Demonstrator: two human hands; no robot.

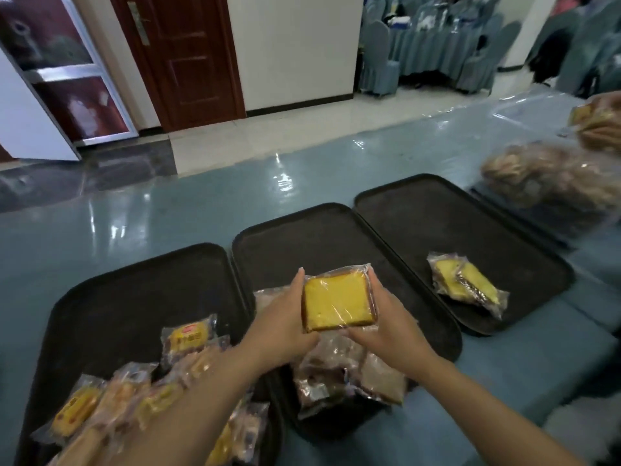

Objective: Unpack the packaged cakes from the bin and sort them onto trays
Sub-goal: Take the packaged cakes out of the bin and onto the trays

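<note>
A glossy blue tabletop (201, 203) is covered by three black trays set side by side. A wrapped yellow cake slice (339, 302) is held above the middle tray (319, 237), pinched at its edges in the grip of the left hand (285, 326) and the right hand (391, 326). At 3 o'clock, two wrapped slices (465, 282) lie on the right tray (437, 210); at 8 o'clock, small packaged cakes (141, 381) are heaped on the left tray (134, 290).

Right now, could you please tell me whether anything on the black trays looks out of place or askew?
Nothing seems damaged or spilled. The wrapped yellow cake slices lie skewed on the right black tray, and brown wrapped cakes overhang the middle black tray's near edge.
</note>
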